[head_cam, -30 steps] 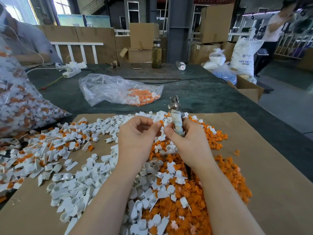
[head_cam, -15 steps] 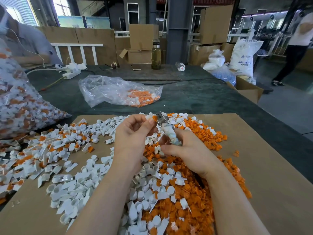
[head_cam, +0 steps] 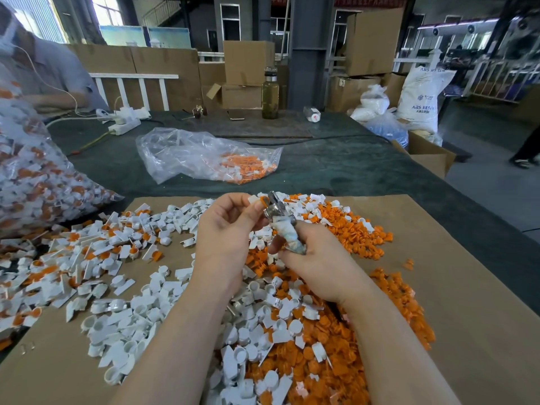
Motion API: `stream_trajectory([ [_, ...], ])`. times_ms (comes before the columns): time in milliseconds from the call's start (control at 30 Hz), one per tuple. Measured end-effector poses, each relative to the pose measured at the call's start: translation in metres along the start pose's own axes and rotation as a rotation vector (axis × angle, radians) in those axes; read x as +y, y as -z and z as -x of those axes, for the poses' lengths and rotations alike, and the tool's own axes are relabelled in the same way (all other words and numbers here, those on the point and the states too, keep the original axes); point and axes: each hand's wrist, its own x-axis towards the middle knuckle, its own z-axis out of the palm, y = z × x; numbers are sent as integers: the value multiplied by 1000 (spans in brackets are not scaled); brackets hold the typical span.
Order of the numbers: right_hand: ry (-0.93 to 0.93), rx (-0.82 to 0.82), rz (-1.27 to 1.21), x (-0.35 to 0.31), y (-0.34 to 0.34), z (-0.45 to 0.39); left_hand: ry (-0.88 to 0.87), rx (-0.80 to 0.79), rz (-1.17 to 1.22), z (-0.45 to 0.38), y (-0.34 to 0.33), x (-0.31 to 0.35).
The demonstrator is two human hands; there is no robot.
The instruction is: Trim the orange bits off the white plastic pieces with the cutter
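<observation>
One sec earlier your cutter [head_cam: 280, 222] stood nearly upright w/ its metal head clear above both hands; by this frame you'd tipped it left and brought the head down against the white plastic piece [head_cam: 253, 199] pinched in your left hand [head_cam: 226, 229]. Your left fingertips [head_cam: 257, 206] were curled round that piece, holding it up just above the heap, and an orange bit [head_cam: 264, 201] showed at its right edge, touching the cutter's metal head — whether the blades had already closed on it I couldn't tell, too small and partly hidden. Your right hand [head_cam: 317, 268] was wrapped round the taped handle, thumb along the side, clamped firmly. So the shift meant you'd gone from lining up to the cut itself, prob. the snip on this one piece was about to land or just landing. As for the wider job — lots left, I'd judge: the white pieces [head_cam: 122, 314] spread over the cardboard sheet [head_cam: 467, 287] to your left still carried orange in many spots, while the orange offcuts [head_cam: 388, 311] were piled thick to your right and under your wrists. The big bag [head_cam: 32, 182] at far left was also full of mixed white and orange parts, so approx. a small share looked done.
</observation>
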Motion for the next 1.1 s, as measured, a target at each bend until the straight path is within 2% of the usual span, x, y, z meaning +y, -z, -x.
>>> stream_trajectory([
  [200, -2, 25, 81, 3, -5, -3, 21, 5, -18, 1, 0, 2],
  [333, 38, 118, 211, 6, -6, -4, 132, 51, 43, -1, 4, 6],
  [400, 44, 136, 334, 8, -6, -5, 251, 164, 171, -6, 15, 9],
  [500, 0, 103, 473, 12, -5, -5, 377, 417, 385, -16, 40, 16],
  [600, -41, 47, 577, 17, -5, -5, 418, 629, 586, -26, 67, 22],
  [733, -103, -60, 660, 20, -8, -7, 376, 763, 818, -30, 91, 23],
  [900, -148, -95, 626, 23, -9, -8, 334, 743, 851, -26, 94, 24],
  [1100, -166, -140, 552, 22, -5, -9, 347, 547, 582, -26, 76, 35],
])
